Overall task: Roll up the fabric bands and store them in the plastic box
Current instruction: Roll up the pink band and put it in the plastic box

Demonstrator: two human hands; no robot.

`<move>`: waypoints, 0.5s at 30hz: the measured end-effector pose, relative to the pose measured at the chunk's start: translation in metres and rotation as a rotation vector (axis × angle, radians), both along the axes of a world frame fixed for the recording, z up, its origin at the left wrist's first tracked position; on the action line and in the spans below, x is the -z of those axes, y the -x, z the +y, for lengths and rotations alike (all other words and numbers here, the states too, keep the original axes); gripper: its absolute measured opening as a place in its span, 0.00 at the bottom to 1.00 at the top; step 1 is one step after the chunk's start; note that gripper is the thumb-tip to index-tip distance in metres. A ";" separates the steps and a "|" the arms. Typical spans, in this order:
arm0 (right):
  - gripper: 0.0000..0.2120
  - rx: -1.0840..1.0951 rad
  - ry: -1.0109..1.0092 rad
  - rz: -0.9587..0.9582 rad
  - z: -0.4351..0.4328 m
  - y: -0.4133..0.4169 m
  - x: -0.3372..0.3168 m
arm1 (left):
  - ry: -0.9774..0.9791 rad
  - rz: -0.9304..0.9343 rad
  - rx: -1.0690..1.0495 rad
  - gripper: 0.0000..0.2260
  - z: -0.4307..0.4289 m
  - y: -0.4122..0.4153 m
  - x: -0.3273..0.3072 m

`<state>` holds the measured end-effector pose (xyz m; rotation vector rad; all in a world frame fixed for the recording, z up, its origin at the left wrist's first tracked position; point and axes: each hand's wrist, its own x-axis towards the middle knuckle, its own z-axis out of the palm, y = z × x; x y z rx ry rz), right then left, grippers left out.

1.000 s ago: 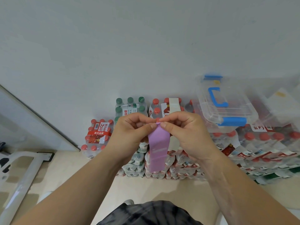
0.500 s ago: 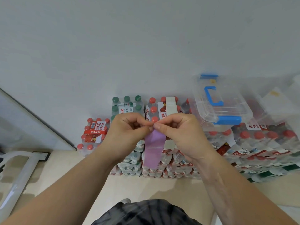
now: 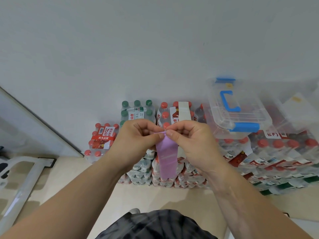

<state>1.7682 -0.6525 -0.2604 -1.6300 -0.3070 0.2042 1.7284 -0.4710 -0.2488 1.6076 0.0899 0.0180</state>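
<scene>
At frame centre, the left hand (image 3: pixel 138 137) and right hand (image 3: pixel 191 138) are pinching the top edge of a hanging purple band (image 3: pixel 167 157), evidently light, limp fabric best gripped at that edge; the plastic box (image 3: pixel 236 109) is sitting at right.

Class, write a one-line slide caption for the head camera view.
Both hands, left hand and right hand, pinch a purple fabric band before stacked bottle packs and a plastic box.

bottled-water packs (image 3: pixel 172 116), white wall (image 3: pixel 120 49), beige floor (image 3: pixel 155 195)
</scene>
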 end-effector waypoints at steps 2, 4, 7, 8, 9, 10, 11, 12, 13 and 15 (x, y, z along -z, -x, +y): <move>0.07 -0.004 -0.023 0.015 0.000 0.002 0.000 | -0.025 -0.024 -0.021 0.03 0.000 0.000 0.000; 0.08 -0.015 -0.036 0.025 -0.002 0.002 0.000 | -0.059 -0.040 -0.051 0.03 0.000 0.000 0.001; 0.09 -0.041 -0.033 0.016 -0.005 0.002 -0.001 | -0.093 -0.048 -0.064 0.02 0.000 0.003 0.001; 0.09 -0.046 -0.034 0.013 -0.006 0.002 -0.001 | -0.107 -0.054 -0.051 0.02 -0.001 0.004 0.000; 0.10 -0.051 -0.036 0.010 -0.007 0.003 -0.001 | -0.124 -0.063 -0.031 0.02 -0.001 0.005 -0.001; 0.11 -0.055 -0.040 0.007 -0.007 0.004 -0.001 | -0.142 -0.074 -0.007 0.02 -0.001 0.006 -0.004; 0.11 -0.059 -0.047 0.007 -0.007 0.005 0.000 | -0.155 -0.085 0.017 0.04 0.000 0.007 -0.007; 0.12 -0.063 -0.054 0.012 -0.007 0.006 0.000 | -0.164 -0.095 0.038 0.05 0.001 0.008 -0.010; 0.12 -0.070 -0.057 0.014 -0.007 0.008 0.001 | -0.169 -0.101 0.056 0.06 0.002 0.009 -0.013; 0.13 -0.084 -0.050 -0.012 -0.007 0.011 0.001 | -0.177 -0.098 0.074 0.07 0.003 0.010 -0.016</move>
